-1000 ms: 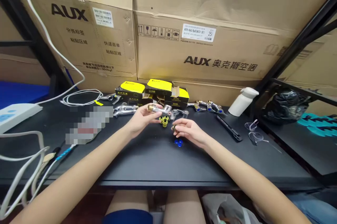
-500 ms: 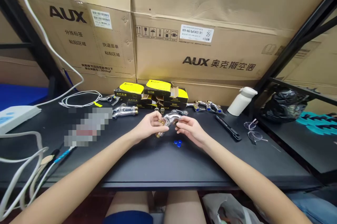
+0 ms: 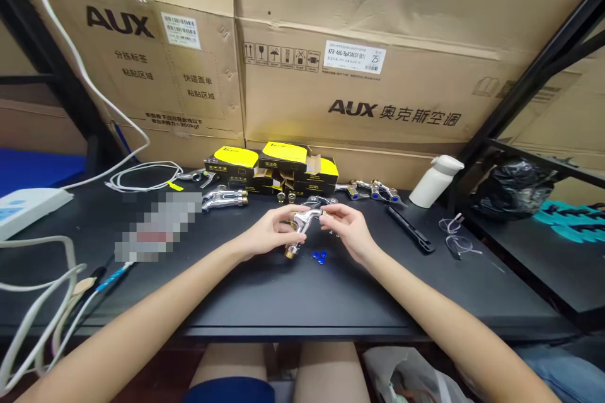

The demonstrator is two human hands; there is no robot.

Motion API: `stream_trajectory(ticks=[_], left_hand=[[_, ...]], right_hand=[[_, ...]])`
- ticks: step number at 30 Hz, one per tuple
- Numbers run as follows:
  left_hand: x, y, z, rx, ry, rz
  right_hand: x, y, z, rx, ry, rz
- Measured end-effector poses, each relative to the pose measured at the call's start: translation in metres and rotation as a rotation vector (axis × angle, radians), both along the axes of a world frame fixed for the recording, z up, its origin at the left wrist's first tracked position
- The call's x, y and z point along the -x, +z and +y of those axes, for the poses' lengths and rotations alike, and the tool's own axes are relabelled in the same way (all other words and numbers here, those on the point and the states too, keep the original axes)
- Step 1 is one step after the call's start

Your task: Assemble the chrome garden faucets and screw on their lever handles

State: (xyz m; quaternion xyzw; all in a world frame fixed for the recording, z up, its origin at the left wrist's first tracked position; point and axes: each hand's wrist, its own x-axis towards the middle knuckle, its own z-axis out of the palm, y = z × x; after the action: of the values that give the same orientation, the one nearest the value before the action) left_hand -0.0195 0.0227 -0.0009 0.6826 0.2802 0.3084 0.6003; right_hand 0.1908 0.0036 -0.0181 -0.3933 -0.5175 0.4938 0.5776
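Observation:
My left hand (image 3: 271, 233) is closed around a chrome faucet body (image 3: 305, 221). Its brass threaded end (image 3: 290, 253) points down toward me, and the curved spout runs to the right. The fingertips of my right hand (image 3: 347, 226) pinch the spout's end; whether a small part is also between them is hidden. Several small blue discs (image 3: 320, 256) lie on the table just below the faucet. Behind my hands sit two small brass-coloured fittings (image 3: 286, 197) and some chrome pieces (image 3: 324, 201), partly covered.
Black-and-yellow boxes (image 3: 286, 154) are stacked at the back. More chrome faucets (image 3: 224, 197) lie to the left, and chrome handles (image 3: 373, 190) to the right. A white bottle (image 3: 435, 181), a black cutter-like tool (image 3: 409, 229) and glasses (image 3: 457, 236) are on the right; cables (image 3: 42, 258) run on the left.
The faucet has been turned in my hands: its brass end has swung lower and its spout now reaches right. My right hand has shifted slightly right along with the spout's end.

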Motion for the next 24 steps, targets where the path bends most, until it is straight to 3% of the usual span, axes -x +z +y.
stream_trajectory(ticks=[7,13,24], left_hand=[[0.000,0.005,-0.006,0.142,0.031,0.032],[-0.001,0.012,-0.012,0.255,0.054,0.021],[0.005,0.008,-0.002,0.388,-0.007,0.017]], right_hand=[[0.001,-0.006,-0.007,-0.358,-0.126,-0.332],[-0.004,-0.003,-0.010,-0.560,-0.175,-0.566],[-0.010,0.001,-0.008,-0.641,-0.035,-0.735]])
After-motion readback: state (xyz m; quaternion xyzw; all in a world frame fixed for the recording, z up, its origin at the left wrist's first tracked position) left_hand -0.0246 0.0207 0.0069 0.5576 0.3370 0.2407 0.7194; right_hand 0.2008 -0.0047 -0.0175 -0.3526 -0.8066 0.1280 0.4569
